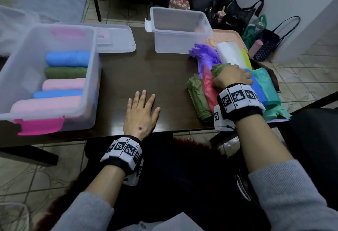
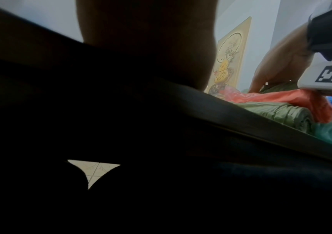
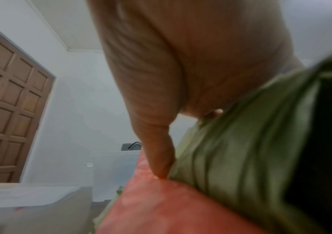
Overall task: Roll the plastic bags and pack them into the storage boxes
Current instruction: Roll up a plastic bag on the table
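A person sits at a dark table, seen from above. The left hand lies flat on the bare tabletop near the front edge, palm down, fingers straight and slightly spread, holding nothing. The left wrist view is mostly dark.

To the right, the right hand rests on a heap of unrolled plastic bags at the table's right side. Its fingers curl around a light green bag on top of the heap, with the thumb pressing down where that bag meets a red bag. An olive bag lies beside the red one, nearer the table's middle. Blue and teal bags lie on the heap's far right, and purple, white and yellow-green ones lie behind the hand. The bags are thin, crinkled and loosely overlapping.

At the left edge of the table stands a clear storage box with pink latches. It holds five neatly rolled bags in a row: pink nearest, then blue, pink, dark green and blue. Its clear lid lies flat behind it.

Farther back, a second clear storage box stands with nothing visible inside, just beyond the heap. A peach lid lies under the heap's far end. Handbags sit on the tiled floor beyond the table.
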